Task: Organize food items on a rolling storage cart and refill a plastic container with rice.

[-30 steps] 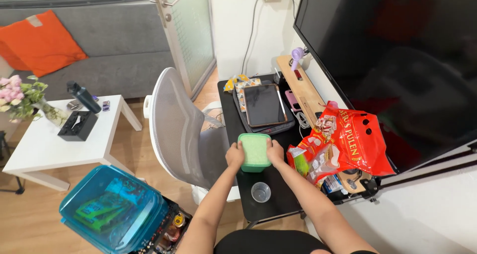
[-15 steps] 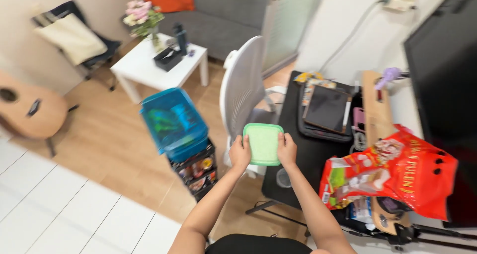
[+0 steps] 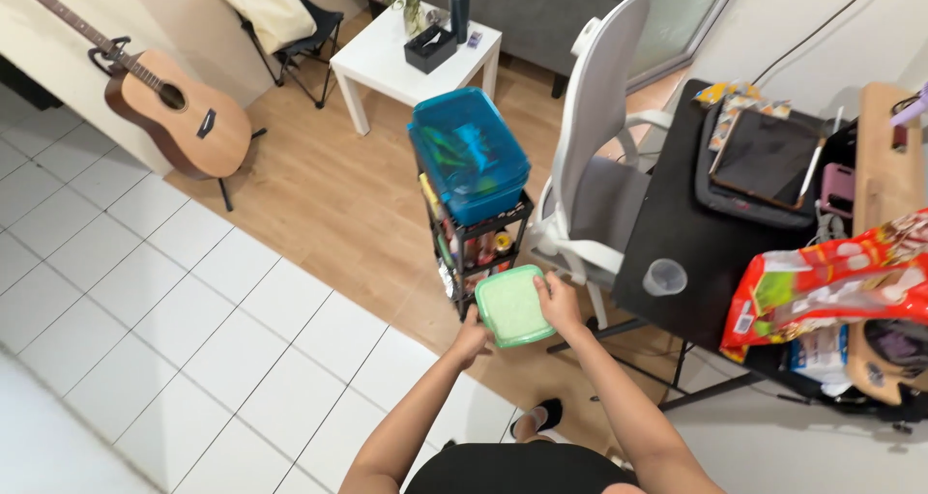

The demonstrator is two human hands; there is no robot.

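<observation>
Left of our hands we have open tiled floor (image 3: 193,320) and bare wood; straight ahead the black rack (image 3: 480,247) with the blue bin (image 3: 467,154) on top blocks us; on the right the white chair (image 3: 594,165) and black desk (image 3: 696,243) crowd in close.

Home living room: guitar (image 3: 169,107), sofa (image 3: 541,6), desk (image 3: 720,228).

Hands: my left hand (image 3: 471,340) and right hand (image 3: 560,304) grip a green square plastic container (image 3: 512,306).
Beside it: black shelf cart (image 3: 476,247), black desk (image 3: 696,252).
</observation>
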